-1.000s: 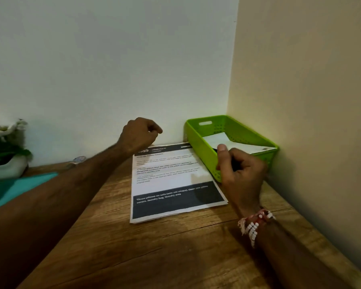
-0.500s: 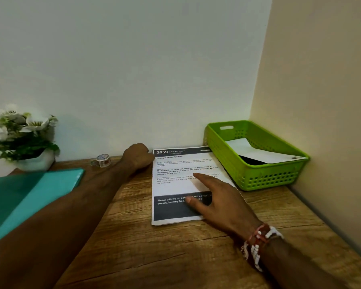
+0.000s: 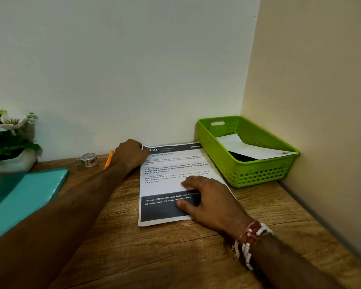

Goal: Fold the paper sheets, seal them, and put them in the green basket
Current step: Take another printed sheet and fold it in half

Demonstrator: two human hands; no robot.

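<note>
Paper sheet [image 3: 165,184] flat on the wooden table [image 3: 175,257], printed side up, long axis running from the near edge straight away to the far wall. Left hand [image 3: 131,153] sits on the far left corner, knuckles up and fingers curled under (whether they actually pinch the corner I cannot tell, the hand covers it). Right hand [image 3: 208,197] lies on the near right part of the sheet, fingers spread and nearly straight, pressing it down, gripping nothing. So one hand is at each end of the length, and my guess is the fold brings the far edge toward the near one, or the reverse. Green basket [image 3: 256,174] stands just right of the sheet's far half, in the corner, with one folded sheet [image 3: 244,147] already inside; the right hand is the nearer to it.
</note>
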